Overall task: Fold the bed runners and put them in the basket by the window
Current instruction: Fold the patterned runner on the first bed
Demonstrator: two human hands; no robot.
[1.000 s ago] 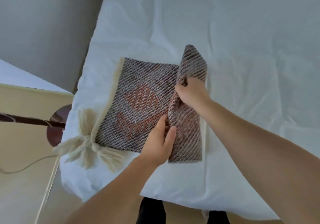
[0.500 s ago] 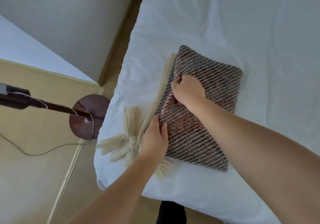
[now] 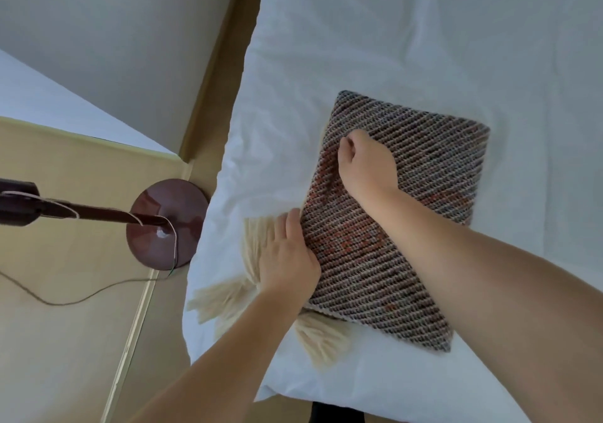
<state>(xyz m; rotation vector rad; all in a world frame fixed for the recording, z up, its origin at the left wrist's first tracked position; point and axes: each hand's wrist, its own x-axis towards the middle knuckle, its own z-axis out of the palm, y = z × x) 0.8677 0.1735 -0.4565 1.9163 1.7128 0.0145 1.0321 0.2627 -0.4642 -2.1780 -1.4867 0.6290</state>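
Folded runner [image 3: 421, 213] flat on bed [image 3: 424, 47] near its corner; right hand [image 3: 367, 164] fisted, pressing top; left hand [image 3: 287, 256] flat at left edge over fringe [image 3: 225, 298], fingers together, clamping nothing

One runner [image 3: 401, 213], three tassels [image 3: 261, 243], two hands, left [image 3: 287, 259] and right [image 3: 365, 164], one bed [image 3: 424, 47], one lamp [image 3: 166, 223].

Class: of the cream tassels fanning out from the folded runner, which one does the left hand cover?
The upper tassel, partly under the left hand; the others spread free below the wrist.
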